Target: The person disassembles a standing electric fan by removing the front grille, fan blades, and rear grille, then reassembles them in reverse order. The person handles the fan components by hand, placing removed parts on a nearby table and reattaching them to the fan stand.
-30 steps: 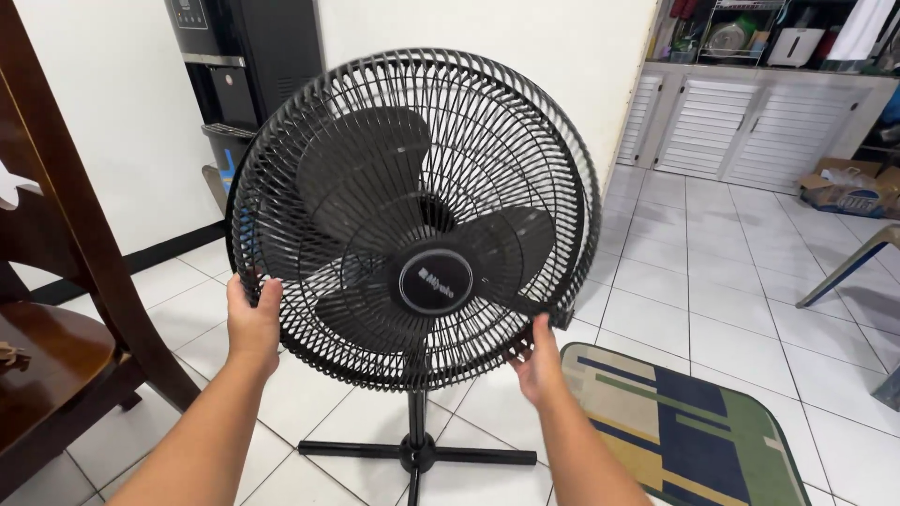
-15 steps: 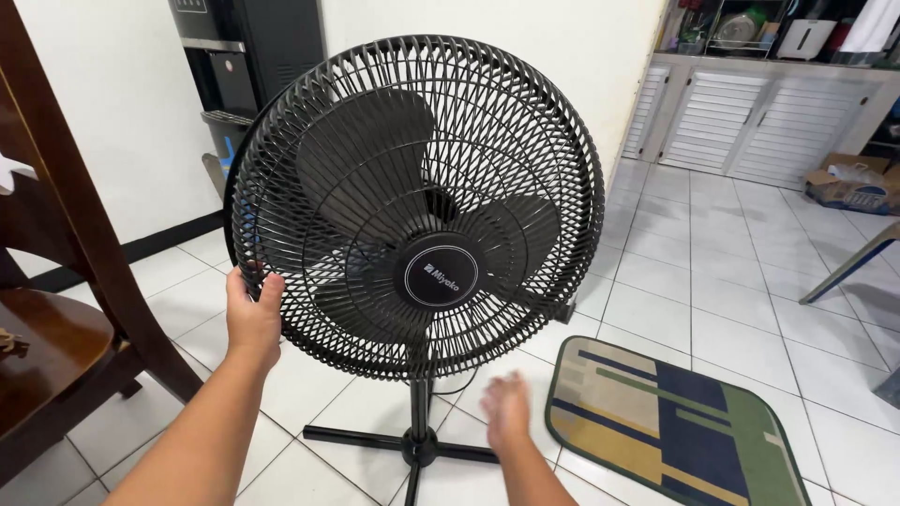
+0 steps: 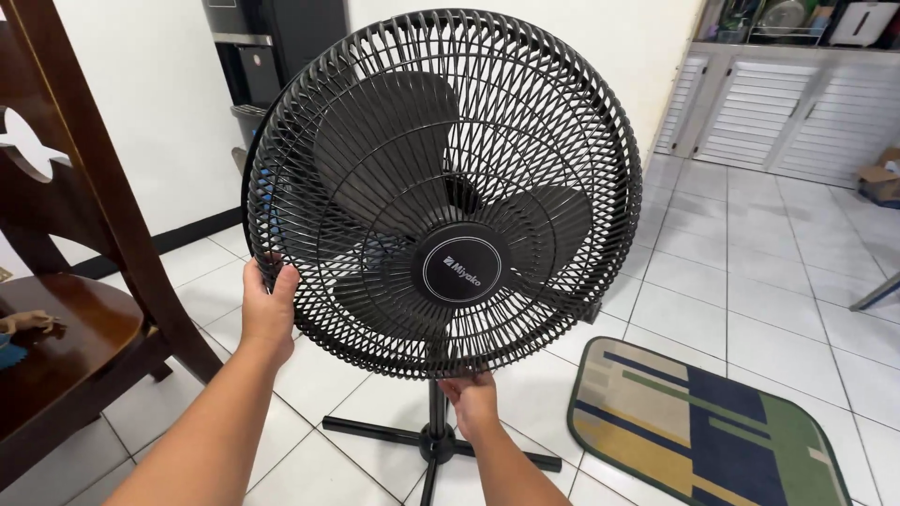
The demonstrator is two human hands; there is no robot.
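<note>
The right hand (image 3: 472, 398) had left the fan's lower right rim and come to the bottom of the grille (image 3: 441, 187), fingers curled on the lowest edge just above the pole (image 3: 436, 412). The left hand (image 3: 267, 305) stayed clenched on the left rim. The fan stood on the tiled floor (image 3: 750, 309), beside a mat (image 3: 694, 422) and a chair (image 3: 75, 281). What the right fingers pinched was hidden under the grille; whether a clip sat there could not be told.

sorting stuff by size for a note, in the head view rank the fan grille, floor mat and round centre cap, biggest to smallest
1. fan grille, though it is nearest the camera
2. floor mat
3. centre cap
</note>
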